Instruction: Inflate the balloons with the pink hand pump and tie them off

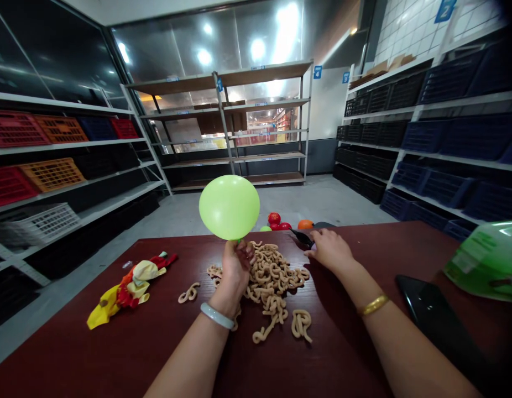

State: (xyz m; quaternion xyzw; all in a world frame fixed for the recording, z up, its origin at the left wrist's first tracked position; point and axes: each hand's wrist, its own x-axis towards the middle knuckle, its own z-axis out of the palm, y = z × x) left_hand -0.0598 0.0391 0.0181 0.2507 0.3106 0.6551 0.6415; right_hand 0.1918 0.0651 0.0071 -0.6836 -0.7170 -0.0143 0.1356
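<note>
In my left hand [236,268] is an inflated light-green balloon [229,207], pinched at its neck and standing upright above my closed fingers. A pile of beige, twisted, cord-like pieces [276,276] lies behind and to the right of that hand, with a few loose ones around it. My right hand [331,249] reaches to the far side of the brown table [347,342]. Its bent fingers are on a slim black object [301,237], whose kind I cannot make out. Left of the pile lie limp balloons [131,284] in yellow, red and cream.
A black phone-like slab [434,315] and a green plastic bag [486,262] lie at the right. Beyond the table's far edge are red balloons [274,219] and an orange one [305,224]. Shelves with crates [52,174] line both sides; a shelf rack [264,160] stands behind.
</note>
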